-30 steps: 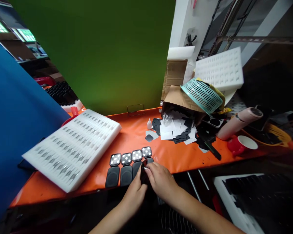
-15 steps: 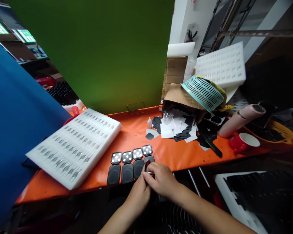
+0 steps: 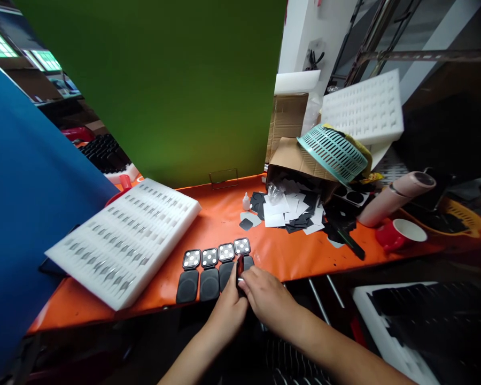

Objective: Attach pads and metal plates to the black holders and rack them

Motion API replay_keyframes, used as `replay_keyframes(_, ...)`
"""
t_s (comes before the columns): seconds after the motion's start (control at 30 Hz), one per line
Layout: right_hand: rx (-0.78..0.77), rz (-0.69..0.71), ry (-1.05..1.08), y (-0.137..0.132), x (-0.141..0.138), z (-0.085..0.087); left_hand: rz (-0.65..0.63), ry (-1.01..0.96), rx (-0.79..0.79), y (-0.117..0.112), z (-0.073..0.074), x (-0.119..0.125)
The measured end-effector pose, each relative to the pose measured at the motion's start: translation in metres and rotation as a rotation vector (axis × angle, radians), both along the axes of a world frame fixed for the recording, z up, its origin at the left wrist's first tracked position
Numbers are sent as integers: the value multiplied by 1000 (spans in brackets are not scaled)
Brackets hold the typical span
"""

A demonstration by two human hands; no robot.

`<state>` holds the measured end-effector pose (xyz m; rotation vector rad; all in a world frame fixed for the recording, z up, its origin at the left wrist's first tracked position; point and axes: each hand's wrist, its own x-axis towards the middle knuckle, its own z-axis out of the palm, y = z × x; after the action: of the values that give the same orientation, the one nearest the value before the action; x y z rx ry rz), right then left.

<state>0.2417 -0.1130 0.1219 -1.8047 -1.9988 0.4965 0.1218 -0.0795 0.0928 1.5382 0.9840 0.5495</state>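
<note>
The left hand and right hand meet, fingers closed and pinching a small dark piece at the right end of the row of open black cases. A white foam tray lies left of that row.

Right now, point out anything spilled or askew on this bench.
The cardboard box at back right lies tipped on its side, black and white sheets spilled from its mouth onto the orange table; the teal basket sits tilted on top.
</note>
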Motion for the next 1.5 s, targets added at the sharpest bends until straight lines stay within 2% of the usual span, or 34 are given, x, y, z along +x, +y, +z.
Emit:
replay_keyframes(0.1,-11,0,-47,-3,-2,1,-12,48,72,-2,0,-2)
replay_keyframes(0.23,-8,0,43,-5,-1,5,-22,22,108,-4,5,-4)
replay_keyframes(0.53,-32,-78,274,-4,-3,-1,-87,-68,24,-6,12,2)
replay_keyframes(0.63,-81,-102,551,-1,-1,-9,-65,-121,-49,-4,11,2)
replay_keyframes(0.77,-292,-210,1130,7,10,-21,25,-232,-334,-1,7,-2)
replay_keyframes(0.83,-348,-264,1221,9,15,-25,66,-270,-389,0,6,-4)
replay_keyframes(0.9,-309,-248,1121,9,18,-23,106,-241,-313,-1,6,-6)
replay_keyframes(1.03,-149,-204,689,6,18,-11,105,-58,13,-5,11,-8)
replay_keyframes(1.13,-141,-198,622,4,16,-4,23,71,264,-8,18,-11)
replay_keyframes(1.2,-201,-186,773,3,17,-3,-38,149,392,-9,19,-15)
replay_keyframes(1.37,-633,-225,1435,-7,20,-10,-189,276,536,-14,12,-25)
replay_keyframes(1.5,-735,-326,1631,-10,18,-19,-234,293,539,-18,8,-28)
